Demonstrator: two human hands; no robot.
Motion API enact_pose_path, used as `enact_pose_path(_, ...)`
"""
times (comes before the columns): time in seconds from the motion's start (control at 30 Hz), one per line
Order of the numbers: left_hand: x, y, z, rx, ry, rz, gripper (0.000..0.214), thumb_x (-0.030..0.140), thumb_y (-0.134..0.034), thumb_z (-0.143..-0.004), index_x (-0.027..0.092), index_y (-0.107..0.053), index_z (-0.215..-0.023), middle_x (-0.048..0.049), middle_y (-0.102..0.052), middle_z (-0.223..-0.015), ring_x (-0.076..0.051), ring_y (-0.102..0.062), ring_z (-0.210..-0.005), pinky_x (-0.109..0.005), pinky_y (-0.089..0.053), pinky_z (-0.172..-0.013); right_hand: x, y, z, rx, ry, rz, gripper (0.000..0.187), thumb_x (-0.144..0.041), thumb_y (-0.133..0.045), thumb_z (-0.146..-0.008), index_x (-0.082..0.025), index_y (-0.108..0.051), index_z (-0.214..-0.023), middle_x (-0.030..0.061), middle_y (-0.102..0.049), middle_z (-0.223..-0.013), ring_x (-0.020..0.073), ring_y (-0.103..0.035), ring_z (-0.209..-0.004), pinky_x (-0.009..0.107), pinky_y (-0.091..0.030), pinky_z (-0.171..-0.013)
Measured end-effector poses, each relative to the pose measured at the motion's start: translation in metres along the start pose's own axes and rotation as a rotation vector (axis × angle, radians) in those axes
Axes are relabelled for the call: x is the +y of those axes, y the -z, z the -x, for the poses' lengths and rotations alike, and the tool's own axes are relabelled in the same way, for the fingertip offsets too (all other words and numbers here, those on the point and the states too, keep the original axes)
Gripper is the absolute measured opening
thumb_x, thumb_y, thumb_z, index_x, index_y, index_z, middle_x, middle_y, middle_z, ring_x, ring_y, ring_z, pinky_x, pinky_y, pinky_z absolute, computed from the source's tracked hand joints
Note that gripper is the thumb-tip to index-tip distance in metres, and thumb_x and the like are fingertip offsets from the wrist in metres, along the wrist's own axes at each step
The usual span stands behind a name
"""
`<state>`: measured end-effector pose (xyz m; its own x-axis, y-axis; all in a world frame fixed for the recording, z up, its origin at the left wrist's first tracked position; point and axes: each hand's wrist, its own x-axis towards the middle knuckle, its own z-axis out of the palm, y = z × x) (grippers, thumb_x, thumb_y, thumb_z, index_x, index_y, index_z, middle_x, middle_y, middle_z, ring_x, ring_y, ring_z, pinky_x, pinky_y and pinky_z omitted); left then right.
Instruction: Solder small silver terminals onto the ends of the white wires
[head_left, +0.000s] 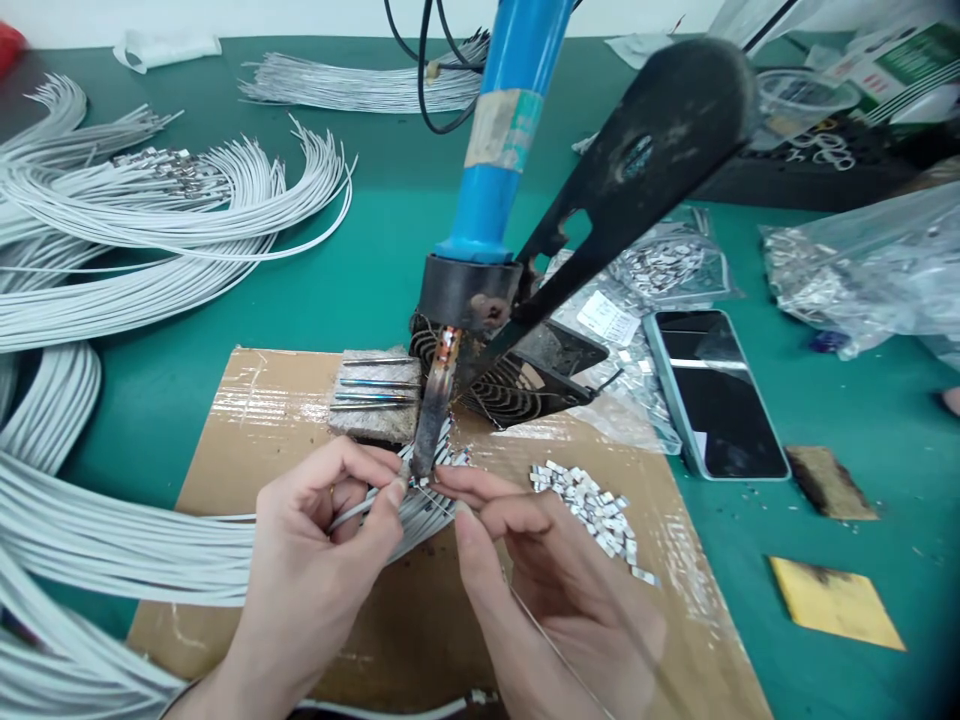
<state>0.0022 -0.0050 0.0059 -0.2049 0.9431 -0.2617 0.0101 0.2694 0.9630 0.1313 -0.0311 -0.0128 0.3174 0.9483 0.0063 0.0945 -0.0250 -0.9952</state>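
Note:
My left hand [319, 555] is closed, pinching a white cable [352, 512] near its end, just left of the hot end of a soldering iron [484, 190]. The blue-handled iron points down in a black metal holder [637, 150]. Between the thumb and fingers of my right hand [551, 585] is a thin solder wire [544, 635], which trails down toward the front edge. Its tip meets the cable end under the iron's tip, where the exact contact is too small to tell. More cable ends lie beneath on the cardboard [247, 410].
Bundles of white cables [150, 300] fill the left side. Small white-and-metal connectors [589, 505] are piled right of my hands. Behind the iron's tip sit a black fan [502, 385] and a grey block [375, 420]. A phone [720, 400], a yellow sponge [836, 605] and bagged parts [862, 265] lie right.

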Motion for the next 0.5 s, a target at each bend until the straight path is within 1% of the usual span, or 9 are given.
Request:
enact_pose_path(0.13, 0.0052, -0.0063, 0.0027, 0.092, 0.043, 0.049, 0.013, 0.013, -0.082, -0.071, 0.017, -0.071, -0.065, -0.0005, -0.077, -0.080, -0.004, -0.052, -0.053, -0.012, -0.039, -0.049, -0.0011, -0.0007, 0.0001, 0.006, -0.015, -0.022, 0.022, -0.020, -0.071, -0.094, -0.024, -0.064, -0.074, 0.0014, -0.083, -0.101, 0.0161, -0.079, -0.091, 0.024, -0.060, -0.084)
enact_pose_path(0.2, 0.0064, -0.0078, 0.0028, 0.093, 0.050, 0.039, 0.013, 0.014, -0.082, -0.070, 0.017, -0.071, -0.065, -0.0012, -0.077, -0.079, -0.005, -0.051, -0.052, -0.014, -0.037, -0.048, -0.0008, -0.0005, 0.0001, 0.009, -0.023, -0.025, 0.023, -0.020, -0.072, -0.094, -0.024, -0.063, -0.073, 0.0024, -0.083, -0.102, 0.0169, -0.079, -0.090, 0.025, -0.061, -0.083)
enact_pose_path(0.3, 0.0040, -0.0066, 0.0012, 0.067, 0.038, 0.044, 0.013, 0.013, -0.082, -0.070, 0.017, -0.071, -0.065, -0.0017, -0.077, -0.080, -0.006, -0.054, -0.051, -0.014, -0.040, -0.047, 0.0008, 0.0005, -0.0003, 0.006, -0.019, -0.002, 0.022, -0.020, -0.072, -0.094, -0.024, -0.063, -0.074, 0.0027, -0.083, -0.102, 0.0172, -0.079, -0.092, 0.026, -0.060, -0.086)
enact_pose_path(0.4, 0.0001, -0.0043, -0.0001, 0.030, 0.017, 0.078, 0.014, 0.010, -0.082, -0.072, 0.017, -0.071, -0.065, -0.0003, -0.077, -0.080, -0.004, -0.056, -0.051, -0.012, -0.043, -0.048, 0.0020, 0.0010, -0.0008, 0.000, -0.011, 0.020, 0.021, -0.022, -0.071, -0.094, -0.024, -0.064, -0.074, 0.0037, -0.083, -0.101, 0.0185, -0.079, -0.093, 0.028, -0.060, -0.088)
enact_pose_path(0.5, -0.0003, -0.0041, 0.0005, 0.037, 0.026, 0.096, 0.014, 0.009, -0.082, -0.073, 0.017, -0.072, -0.066, 0.0006, -0.077, -0.081, -0.003, -0.056, -0.051, -0.009, -0.044, -0.049, 0.0012, 0.0002, -0.0010, 0.006, -0.004, 0.013, 0.021, -0.022, -0.071, -0.095, -0.025, -0.066, -0.075, 0.0034, -0.083, -0.101, 0.0184, -0.079, -0.092, 0.028, -0.061, -0.088)
